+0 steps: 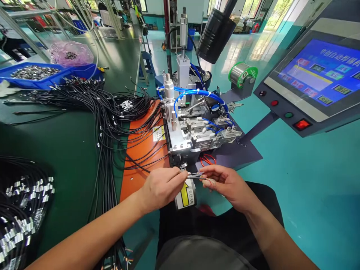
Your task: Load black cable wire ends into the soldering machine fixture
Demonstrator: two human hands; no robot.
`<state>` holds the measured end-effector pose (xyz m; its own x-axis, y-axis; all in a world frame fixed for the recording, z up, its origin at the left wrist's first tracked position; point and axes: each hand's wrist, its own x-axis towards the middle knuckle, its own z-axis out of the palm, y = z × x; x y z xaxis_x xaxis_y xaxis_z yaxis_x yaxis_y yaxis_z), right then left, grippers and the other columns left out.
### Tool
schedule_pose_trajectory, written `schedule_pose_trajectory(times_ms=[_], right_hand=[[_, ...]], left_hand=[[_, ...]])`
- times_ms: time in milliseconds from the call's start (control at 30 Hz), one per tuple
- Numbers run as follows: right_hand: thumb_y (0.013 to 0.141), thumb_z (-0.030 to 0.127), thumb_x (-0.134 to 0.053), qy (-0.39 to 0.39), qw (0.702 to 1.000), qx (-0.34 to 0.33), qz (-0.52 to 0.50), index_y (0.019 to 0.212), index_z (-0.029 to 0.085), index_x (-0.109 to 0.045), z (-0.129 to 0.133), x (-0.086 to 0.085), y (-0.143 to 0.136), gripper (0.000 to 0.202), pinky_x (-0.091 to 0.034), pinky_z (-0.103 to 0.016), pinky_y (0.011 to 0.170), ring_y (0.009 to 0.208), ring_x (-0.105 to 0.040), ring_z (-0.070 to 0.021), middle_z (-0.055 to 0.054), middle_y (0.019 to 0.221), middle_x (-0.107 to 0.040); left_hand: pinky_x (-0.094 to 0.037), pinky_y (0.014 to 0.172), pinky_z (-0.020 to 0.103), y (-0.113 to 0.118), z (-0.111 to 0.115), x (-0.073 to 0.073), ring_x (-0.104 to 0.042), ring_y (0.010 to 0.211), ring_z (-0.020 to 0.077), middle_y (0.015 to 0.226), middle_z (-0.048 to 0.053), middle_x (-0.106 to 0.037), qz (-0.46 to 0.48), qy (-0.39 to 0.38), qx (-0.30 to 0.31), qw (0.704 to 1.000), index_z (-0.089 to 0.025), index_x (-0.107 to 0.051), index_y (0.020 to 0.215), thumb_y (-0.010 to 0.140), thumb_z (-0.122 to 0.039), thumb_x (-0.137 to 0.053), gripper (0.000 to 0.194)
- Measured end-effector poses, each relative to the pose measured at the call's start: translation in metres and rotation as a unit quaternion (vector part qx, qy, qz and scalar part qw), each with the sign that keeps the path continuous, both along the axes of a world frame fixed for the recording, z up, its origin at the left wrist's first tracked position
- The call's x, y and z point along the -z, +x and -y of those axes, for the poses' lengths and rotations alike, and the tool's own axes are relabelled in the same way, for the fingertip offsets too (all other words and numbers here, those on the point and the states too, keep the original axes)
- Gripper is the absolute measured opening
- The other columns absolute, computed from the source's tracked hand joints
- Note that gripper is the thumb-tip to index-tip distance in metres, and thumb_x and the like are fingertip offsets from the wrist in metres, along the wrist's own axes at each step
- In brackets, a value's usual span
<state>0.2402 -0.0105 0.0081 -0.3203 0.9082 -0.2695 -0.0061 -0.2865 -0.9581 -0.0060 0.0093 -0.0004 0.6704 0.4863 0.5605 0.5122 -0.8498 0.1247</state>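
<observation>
My left hand (165,185) is closed on a thin black cable (196,178) just in front of the machine (202,131). From the right, my right hand (225,183) pinches the same cable near its end, with the fingertips pressed around it. A short gap with cable and a thin pale piece shows between the two hands. Below them sits a white cylinder with a yellow arrow label (185,195). The exact cable tip is partly hidden by my fingers.
Black cable bundles (107,108) drape over the green table (70,142) and orange board (140,150) at left. A blue tray (19,80) holds metal parts. At right are a screen (323,71) and a solder spool (240,75); a black cylinder (215,35) hangs above.
</observation>
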Motion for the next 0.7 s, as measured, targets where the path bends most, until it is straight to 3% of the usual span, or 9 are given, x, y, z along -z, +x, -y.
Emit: schedule_pose_trajectory(times_ms=[167,267,700], right_hand=[[0.076,0.030,-0.077,0.022,0.999,0.021,0.022,0.108,0.021,-0.070,-0.003,0.000,-0.008,0.033,-0.054,-0.029,0.077,0.082,-0.065,-0.0150,-0.003,0.090,-0.069],[0.075,0.032,-0.077,0.020,0.999,0.026,0.033,0.105,0.020,-0.070,-0.004,0.000,-0.014,0.033,-0.054,-0.030,0.078,0.082,-0.065,-0.0159,-0.004,0.090,-0.069],[0.079,0.034,-0.074,0.040,0.996,0.069,0.046,0.099,0.019,-0.073,-0.009,0.001,-0.026,0.024,-0.049,-0.027,0.065,0.072,-0.061,-0.0148,-0.002,0.082,-0.068]], left_hand=[[-0.033,0.048,0.026,0.000,0.003,-0.002,-0.044,0.053,0.0129,0.066,-0.001,-0.051,-0.013,-0.001,-0.022,1.000,-0.016,-0.059,0.104,0.091,-0.017,-0.054,0.014],[-0.036,0.052,0.027,0.001,0.003,0.000,-0.048,0.058,0.0141,0.069,0.001,-0.053,0.001,-0.017,-0.030,0.999,-0.014,-0.058,0.097,0.092,-0.017,-0.050,0.010],[-0.031,0.052,0.028,0.004,-0.001,0.002,-0.040,0.055,0.0139,0.063,-0.001,-0.046,-0.016,-0.045,-0.042,0.998,-0.017,-0.053,0.077,0.095,-0.021,-0.046,0.019]])
